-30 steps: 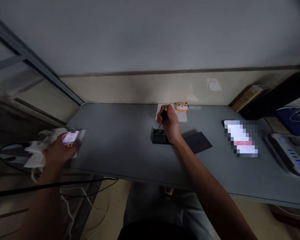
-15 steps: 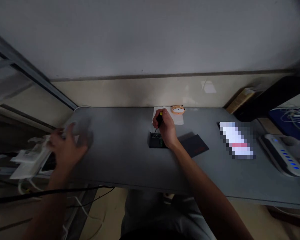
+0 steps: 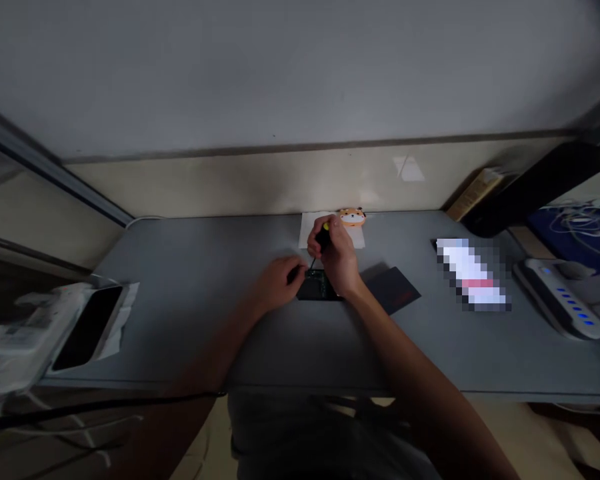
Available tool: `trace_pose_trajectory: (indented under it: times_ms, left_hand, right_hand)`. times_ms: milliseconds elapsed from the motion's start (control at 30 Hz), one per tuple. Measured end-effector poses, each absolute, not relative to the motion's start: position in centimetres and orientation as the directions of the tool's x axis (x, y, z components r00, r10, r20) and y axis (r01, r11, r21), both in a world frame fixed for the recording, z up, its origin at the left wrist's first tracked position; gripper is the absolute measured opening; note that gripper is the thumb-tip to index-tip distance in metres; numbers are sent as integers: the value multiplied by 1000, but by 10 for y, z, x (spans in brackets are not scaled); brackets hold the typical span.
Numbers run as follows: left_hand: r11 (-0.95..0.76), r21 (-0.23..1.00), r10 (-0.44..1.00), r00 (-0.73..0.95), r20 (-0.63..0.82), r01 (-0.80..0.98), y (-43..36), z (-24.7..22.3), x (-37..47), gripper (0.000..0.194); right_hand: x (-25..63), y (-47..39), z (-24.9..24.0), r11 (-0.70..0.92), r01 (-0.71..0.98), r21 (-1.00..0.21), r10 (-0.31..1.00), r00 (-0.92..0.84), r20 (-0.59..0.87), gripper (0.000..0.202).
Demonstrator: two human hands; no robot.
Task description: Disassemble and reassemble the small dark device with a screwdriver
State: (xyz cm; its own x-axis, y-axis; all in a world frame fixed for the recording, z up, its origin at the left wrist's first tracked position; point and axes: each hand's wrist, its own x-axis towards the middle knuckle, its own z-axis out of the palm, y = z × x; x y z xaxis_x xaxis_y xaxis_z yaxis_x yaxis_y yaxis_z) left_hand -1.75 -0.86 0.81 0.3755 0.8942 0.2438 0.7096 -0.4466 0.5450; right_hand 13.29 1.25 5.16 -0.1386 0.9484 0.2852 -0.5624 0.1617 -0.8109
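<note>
A small black open case with a green circuit board (image 3: pixel 314 287) lies on the desk in front of me. My right hand (image 3: pixel 339 257) is closed round a screwdriver (image 3: pixel 323 239) with a black handle and a yellow end. Its thin shaft points down and left to the case's upper edge; I cannot see the tip clearly. At the case's left side my left hand (image 3: pixel 279 283) has its fingers curled in, thumb and forefinger close to the shaft. Whatever they pinch is too small to make out. Beside my right wrist lies a flat dark panel (image 3: pixel 394 291) with faint red marking.
Behind my hands are a white paper (image 3: pixel 307 230) and an orange animal-face case (image 3: pixel 353 217). A lit, blurred-out phone (image 3: pixel 473 273) and a power strip (image 3: pixel 555 297) are on the right. A dark-screened phone (image 3: pixel 87 327) lies at the left edge, by cables.
My left hand has come from the desk's left edge to the left side of the black case. My right hand still holds the screwdriver over it. The view has shifted slightly.
</note>
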Motion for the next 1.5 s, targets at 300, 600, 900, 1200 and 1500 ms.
trace_pose_trajectory:
  times_ms: [300,600,900,1200,1500]
  left_hand:
    - [-483,539,875,394,281,690,-10,6,-19,20]
    - [-513,528,858,382,344,677,-10,5,-18,19]
    - [-491,524,871,388,301,696,-9,3,-19,17]
    - [-482,527,876,381,296,700,-9,4,-20,17]
    - [-483,530,875,382,296,697,-11,7,-20,14]
  right_hand:
    - [134,11,52,185,-534,-825,944,-136,300,46]
    - [134,12,53,182,-565,-805,938,-146,314,43]
    - [135,14,54,149,-571,-807,953,-134,271,45]
    - [133,15,53,131,-605,-785,957,-128,259,45]
    - [133,12,53,137,-624,-769,944,-153,292,45]
